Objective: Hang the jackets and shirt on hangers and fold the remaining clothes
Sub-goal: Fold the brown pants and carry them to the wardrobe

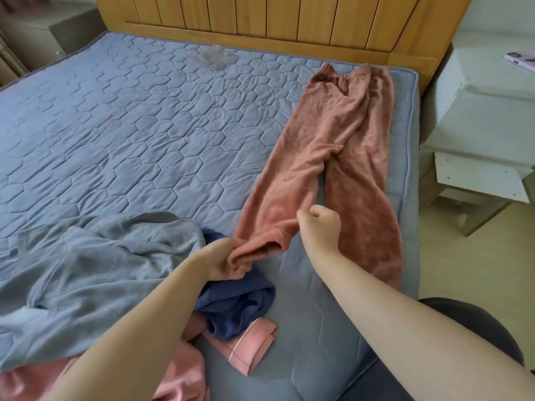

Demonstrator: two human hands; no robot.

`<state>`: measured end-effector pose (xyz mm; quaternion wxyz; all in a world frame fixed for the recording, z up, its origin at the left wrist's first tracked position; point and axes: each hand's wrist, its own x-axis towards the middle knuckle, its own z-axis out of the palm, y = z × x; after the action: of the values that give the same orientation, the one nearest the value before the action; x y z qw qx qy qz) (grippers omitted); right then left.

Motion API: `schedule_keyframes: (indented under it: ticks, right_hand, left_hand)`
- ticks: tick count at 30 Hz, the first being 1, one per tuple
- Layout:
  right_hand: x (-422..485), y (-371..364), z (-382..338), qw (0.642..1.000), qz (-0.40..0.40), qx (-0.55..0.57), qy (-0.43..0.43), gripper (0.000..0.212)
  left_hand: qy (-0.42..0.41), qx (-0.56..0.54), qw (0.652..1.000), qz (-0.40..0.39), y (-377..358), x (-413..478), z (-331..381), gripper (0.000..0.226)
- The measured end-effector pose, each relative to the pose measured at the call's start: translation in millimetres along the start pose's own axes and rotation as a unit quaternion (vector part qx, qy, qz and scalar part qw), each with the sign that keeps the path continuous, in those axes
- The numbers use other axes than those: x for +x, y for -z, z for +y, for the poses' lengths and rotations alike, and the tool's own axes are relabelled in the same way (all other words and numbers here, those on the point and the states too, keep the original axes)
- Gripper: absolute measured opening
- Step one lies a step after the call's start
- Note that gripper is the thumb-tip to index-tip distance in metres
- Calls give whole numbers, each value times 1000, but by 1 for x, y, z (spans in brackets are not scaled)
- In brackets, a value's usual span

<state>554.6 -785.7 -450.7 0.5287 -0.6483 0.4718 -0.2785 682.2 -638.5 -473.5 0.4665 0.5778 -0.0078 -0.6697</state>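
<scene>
On the bed [115, 125], left hand [221, 257] grip clamped on trousers [333, 134] cuff, right hand [321, 225] curled, hold unclear.

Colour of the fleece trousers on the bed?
The fuzzy fleece trousers are plain terracotta pink, clearest in the head view.

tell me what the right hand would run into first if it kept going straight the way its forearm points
The pink trousers: the right hand sits curled at the inner edge of the leg whose cuff the left hand grips, so it meets that leg at once, then probably the mattress.
</scene>
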Motion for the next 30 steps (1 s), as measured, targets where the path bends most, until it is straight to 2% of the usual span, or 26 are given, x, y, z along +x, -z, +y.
schedule_keyframes:
  ticks: [1,2,3,4,5,6,7,8,9,10,11,12,13,15,17,18,19,20,21,23,24,25,26,27,28,30]
  right_hand:
    - [0,3,7,994,-12,-105,-11,36]
    - [-1,5,17,976,-71,-199,-57,29]
    - [-4,7,29,945,-156,-248,-147,19]
    - [-9,10,38,906,-236,-259,-239,11]
    - [-10,13,48,880,-277,-264,-281,9]
    - [-10,16,52,871,-290,-282,-278,13]
    - [-8,18,54,880,-275,-305,-238,17]
    - [-5,21,54,892,-248,-333,-179,20]
    - [-3,24,54,901,-213,-359,-115,21]
    - [-2,29,51,908,-177,-375,-61,21]
    - [0,34,49,909,-151,-387,-22,22]
    - [2,39,50,902,-137,-409,-2,22]
    - [4,45,52,882,-143,-450,11,25]
    - [7,57,56,813,-210,-542,-1,40]
    - [4,74,67,728,-287,-623,-3,66]
    - [1,81,74,695,-311,-649,18,72]
    - [-3,87,80,677,-320,-661,53,68]
    - [-5,92,84,676,-316,-660,88,56]
    - [-5,95,85,693,-303,-644,117,43]
    - [-1,98,74,773,-248,-569,131,28]
    - [3,98,64,813,-208,-525,141,23]
    - [6,96,53,839,-164,-490,171,20]
    - [7,94,41,845,-144,-471,207,18]
    - [7,90,31,834,-163,-475,231,17]
    - [5,86,25,808,-222,-495,227,17]
    - [0,79,21,738,-375,-543,140,30]
  left_hand:
    - [33,174,981,78,-3,5,0,13]
    - [58,331,933,130,-6,7,0,18]
    - [81,431,888,140,-8,10,0,21]
    - [105,482,859,134,-9,10,1,22]
    - [125,508,843,129,-9,11,2,25]
    - [134,540,820,133,-11,11,5,31]
    - [125,595,779,154,-14,12,7,38]
    - [87,671,709,198,-19,12,7,44]
    - [13,732,629,259,-26,12,8,48]
    - [-79,753,577,306,-37,13,7,48]
    - [-175,750,554,317,-47,16,5,46]
    - [-244,749,547,284,-56,22,2,43]
    - [-269,761,547,221,-64,26,-2,45]
    - [-213,808,537,115,-74,40,-14,64]
    - [-132,860,486,78,-75,52,-27,82]
    - [-127,866,478,79,-73,57,-33,78]
    - [-153,851,494,91,-72,61,-35,64]
    - [-195,815,535,108,-73,62,-33,47]
    - [-231,763,590,127,-74,60,-27,34]
    - [-270,658,681,177,-76,51,-4,17]
    - [-292,622,697,204,-77,45,10,13]
    - [-317,613,689,223,-76,38,23,11]
    - [-329,635,663,221,-74,33,34,9]
    - [-317,682,632,188,-75,27,43,7]
    - [-270,736,609,125,-75,22,50,6]
    - [-74,826,559,-7,-81,19,52,20]
